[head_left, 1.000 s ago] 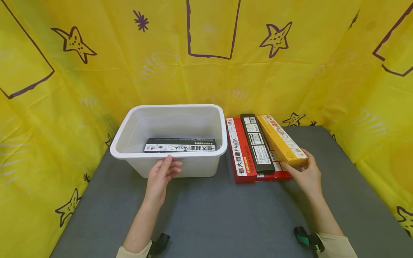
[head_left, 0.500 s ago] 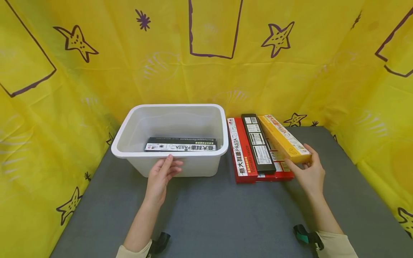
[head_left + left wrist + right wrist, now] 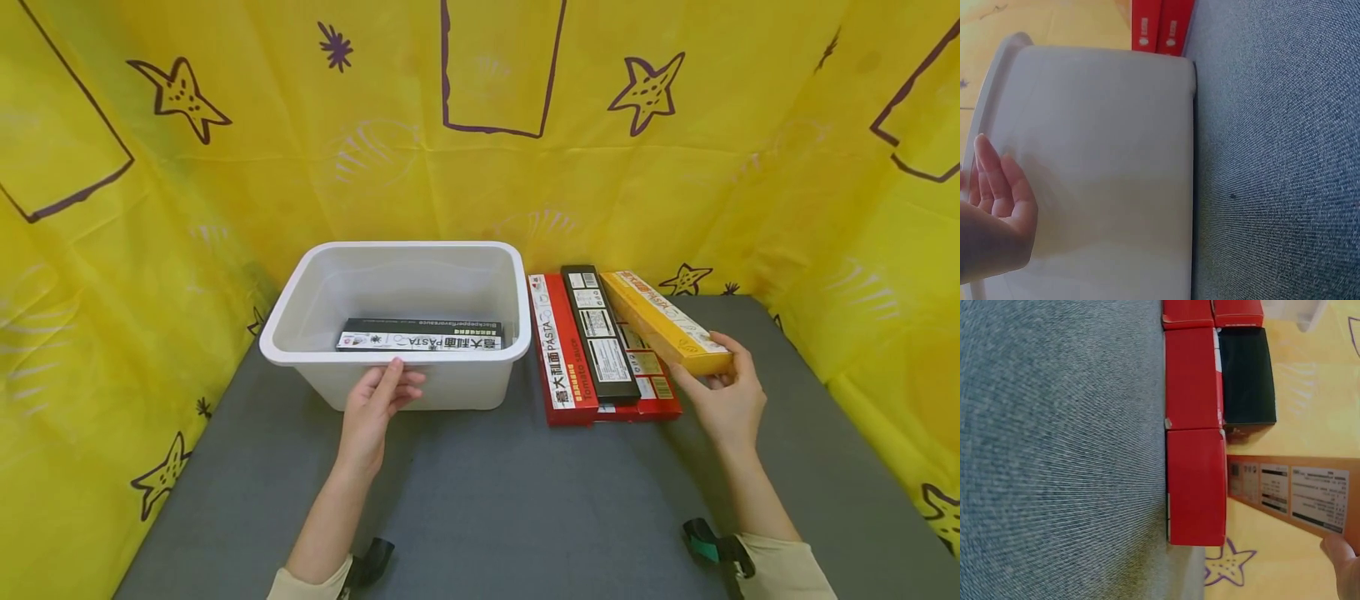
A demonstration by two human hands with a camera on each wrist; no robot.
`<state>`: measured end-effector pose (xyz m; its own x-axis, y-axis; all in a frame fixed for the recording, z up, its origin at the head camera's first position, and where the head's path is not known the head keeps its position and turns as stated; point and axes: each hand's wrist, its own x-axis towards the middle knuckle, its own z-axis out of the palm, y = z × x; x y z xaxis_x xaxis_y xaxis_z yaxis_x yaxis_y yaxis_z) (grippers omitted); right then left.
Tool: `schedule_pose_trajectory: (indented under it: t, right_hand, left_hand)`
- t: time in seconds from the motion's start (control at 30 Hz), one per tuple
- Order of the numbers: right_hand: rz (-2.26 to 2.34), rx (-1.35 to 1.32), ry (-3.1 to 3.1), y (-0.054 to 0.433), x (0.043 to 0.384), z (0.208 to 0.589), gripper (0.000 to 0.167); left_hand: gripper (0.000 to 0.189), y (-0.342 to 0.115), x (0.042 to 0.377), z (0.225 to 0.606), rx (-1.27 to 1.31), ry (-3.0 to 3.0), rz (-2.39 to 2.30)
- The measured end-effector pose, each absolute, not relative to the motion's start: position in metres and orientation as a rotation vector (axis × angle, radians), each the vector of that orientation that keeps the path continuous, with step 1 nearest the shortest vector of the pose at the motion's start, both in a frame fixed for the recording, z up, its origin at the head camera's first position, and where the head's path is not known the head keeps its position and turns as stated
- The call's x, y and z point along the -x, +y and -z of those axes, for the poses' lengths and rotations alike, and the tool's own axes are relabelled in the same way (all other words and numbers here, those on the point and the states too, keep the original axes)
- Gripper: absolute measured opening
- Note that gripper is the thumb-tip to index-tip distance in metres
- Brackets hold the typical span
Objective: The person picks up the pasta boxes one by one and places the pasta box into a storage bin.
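In the head view my right hand (image 3: 729, 404) grips the near end of a yellow pasta box (image 3: 667, 325), thumb on one side and fingers on the other. That end is tilted up above the red boxes, while its far end stays low at the back of the pile. In the right wrist view the box's printed underside (image 3: 1288, 490) shows, with my thumb (image 3: 1339, 550) at its edge. My left hand (image 3: 372, 412) holds the front rim of a white plastic tub (image 3: 307, 360), thumb over the rim and fingers below it outside. A black pasta box (image 3: 420, 333) lies in the tub.
Right of the tub, a red tomato sauce pasta box (image 3: 562, 358) and a black box (image 3: 600, 333) lie on top of other red boxes (image 3: 660, 400). They rest on a grey cloth-covered table (image 3: 510, 517). A yellow patterned curtain (image 3: 480, 183) encloses the back and sides.
My right hand has drawn the yellow pasta box's near end up and to the right, uncovering more of the red box below. My left hand stays at the tub's rim.
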<state>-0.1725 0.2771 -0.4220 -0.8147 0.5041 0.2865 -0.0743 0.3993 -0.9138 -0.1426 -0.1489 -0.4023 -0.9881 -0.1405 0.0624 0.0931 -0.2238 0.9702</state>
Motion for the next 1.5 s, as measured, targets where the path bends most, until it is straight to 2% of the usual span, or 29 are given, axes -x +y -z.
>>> schedule_pose_trajectory:
  t: [0.7,1.5]
  right_hand:
    - [-1.822,0.225,-1.598,0.274,0.163,0.403,0.061]
    - [-2.196,-0.148,-1.224,0.251,0.153,0.356,0.050]
  left_hand:
    - [0.034,-0.149,0.141,0.402,-0.061,-1.875,2.353]
    - [0.031,-0.148,0.142,0.403,-0.061,-1.861,2.380]
